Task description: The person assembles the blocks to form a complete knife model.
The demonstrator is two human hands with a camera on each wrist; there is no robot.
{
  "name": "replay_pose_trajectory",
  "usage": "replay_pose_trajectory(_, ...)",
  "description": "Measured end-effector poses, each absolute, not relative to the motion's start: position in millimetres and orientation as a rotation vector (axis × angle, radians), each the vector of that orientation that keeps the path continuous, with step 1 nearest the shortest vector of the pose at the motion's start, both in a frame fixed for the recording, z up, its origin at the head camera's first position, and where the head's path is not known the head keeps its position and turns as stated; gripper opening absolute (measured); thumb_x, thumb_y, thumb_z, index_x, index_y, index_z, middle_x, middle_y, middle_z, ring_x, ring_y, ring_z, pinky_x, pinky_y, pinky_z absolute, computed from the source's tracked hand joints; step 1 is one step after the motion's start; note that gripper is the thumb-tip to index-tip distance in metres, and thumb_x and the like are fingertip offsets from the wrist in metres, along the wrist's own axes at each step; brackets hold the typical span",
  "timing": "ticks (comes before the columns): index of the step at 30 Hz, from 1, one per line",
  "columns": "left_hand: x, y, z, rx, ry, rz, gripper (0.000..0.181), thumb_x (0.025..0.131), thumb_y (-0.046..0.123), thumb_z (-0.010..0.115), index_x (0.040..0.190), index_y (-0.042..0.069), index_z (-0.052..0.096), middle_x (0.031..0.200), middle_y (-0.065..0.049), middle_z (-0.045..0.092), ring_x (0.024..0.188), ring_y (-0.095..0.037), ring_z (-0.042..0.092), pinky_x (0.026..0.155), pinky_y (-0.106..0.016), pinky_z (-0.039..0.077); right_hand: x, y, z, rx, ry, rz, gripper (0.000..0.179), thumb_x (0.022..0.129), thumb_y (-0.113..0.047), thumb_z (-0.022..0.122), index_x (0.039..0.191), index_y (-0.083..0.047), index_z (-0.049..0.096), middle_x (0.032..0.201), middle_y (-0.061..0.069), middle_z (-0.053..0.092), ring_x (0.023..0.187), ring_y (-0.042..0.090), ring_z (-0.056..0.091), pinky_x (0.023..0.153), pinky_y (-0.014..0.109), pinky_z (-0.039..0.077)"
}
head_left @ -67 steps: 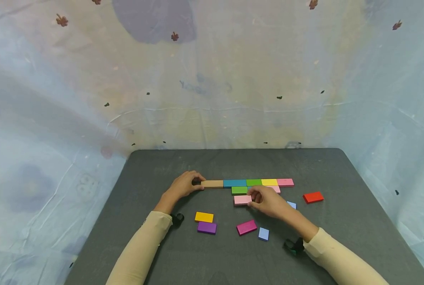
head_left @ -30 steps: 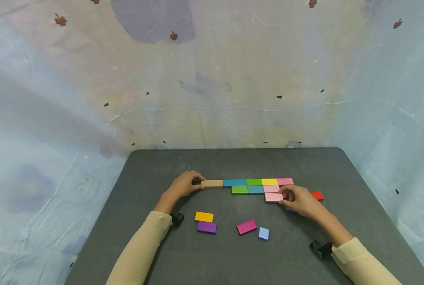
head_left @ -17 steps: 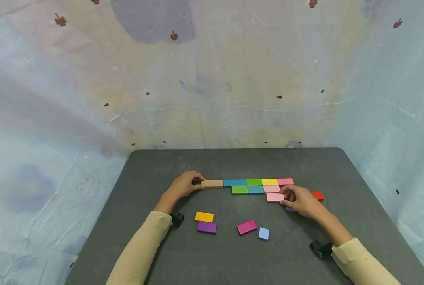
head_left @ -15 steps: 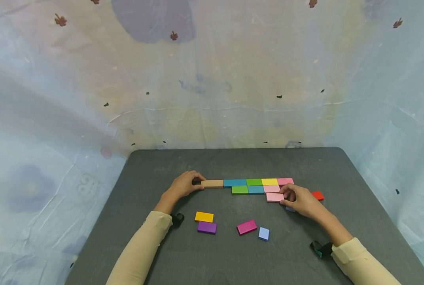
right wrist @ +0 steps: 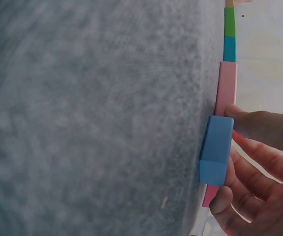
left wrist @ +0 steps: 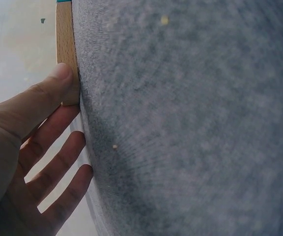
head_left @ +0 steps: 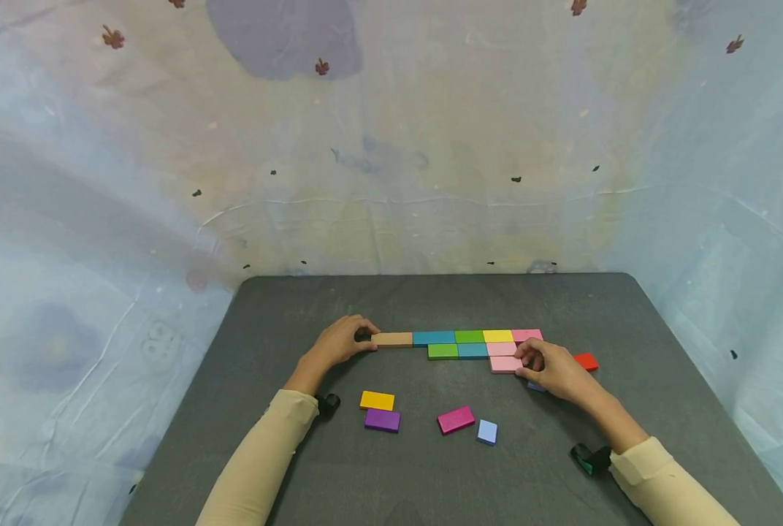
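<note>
My left hand (head_left: pixel 339 340) pinches the left end of a plain wooden block (head_left: pixel 392 340); the left wrist view shows the thumb on its face. That block heads a back row with a blue block (head_left: pixel 434 338), a green, a yellow and a pink block. A second row holds a green block (head_left: pixel 442 351), a blue block (head_left: pixel 472 351) and a pink block (head_left: pixel 502 349). Just in front of this last one, my right hand (head_left: pixel 552 371) pinches the right end of another pink block (head_left: pixel 506 364). A light-blue block (right wrist: pixel 216 147) partly covers that grip in the right wrist view.
Nearer on the dark table (head_left: pixel 431 482) lie a yellow block (head_left: pixel 377 400), a purple block (head_left: pixel 382 420), a magenta block (head_left: pixel 455 420) and a small light-blue block (head_left: pixel 487 432). Behind my right hand, a red block (head_left: pixel 586 361) is partly hidden.
My right hand has slid the pink block to the right, from below the green block to below the second row's pink one, then slightly back left. The left hand has stayed put.
</note>
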State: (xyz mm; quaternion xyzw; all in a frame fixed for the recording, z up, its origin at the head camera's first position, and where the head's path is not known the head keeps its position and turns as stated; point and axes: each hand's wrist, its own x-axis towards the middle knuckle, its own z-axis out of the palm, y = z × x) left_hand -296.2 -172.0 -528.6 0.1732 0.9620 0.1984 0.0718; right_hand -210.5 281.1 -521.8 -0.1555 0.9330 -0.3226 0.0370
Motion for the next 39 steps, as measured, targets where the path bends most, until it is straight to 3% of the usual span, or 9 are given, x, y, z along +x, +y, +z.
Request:
replay_pose_trajectory(27, -294.0, -171.1, -528.3, 0.527, 2.901, 0.599, 0.031, 0.096, 0.036, 0.083, 0.125, 0.025, 0.079, 0.122, 0.002, 0.072, 0.120, -0.024, 0.066, 0.106, -0.054, 0.053, -207.5, 281.4, -517.9, -0.494, 2.852, -1.008, 0.024, 0.094, -0.009, 0.084, 0.112, -0.007, 0.069, 0.095, 0.001, 0.065, 0.078, 0.016, 0.056, 0.063, 0.025, 0.047)
replay_pose_trajectory(39, -293.7, -171.6, -528.7, 0.514, 2.905, 0.588, 0.031, 0.096, 0.037, 0.083, 0.124, 0.026, 0.079, 0.122, 0.002, 0.072, 0.118, -0.023, 0.066, 0.106, -0.053, 0.053, -196.2, 265.9, -506.1, -0.613, 3.024, -0.961, 0.023, 0.092, -0.010, 0.086, 0.111, -0.008, 0.072, 0.104, 0.002, 0.070, 0.091, 0.020, 0.061, 0.080, 0.040, 0.055)
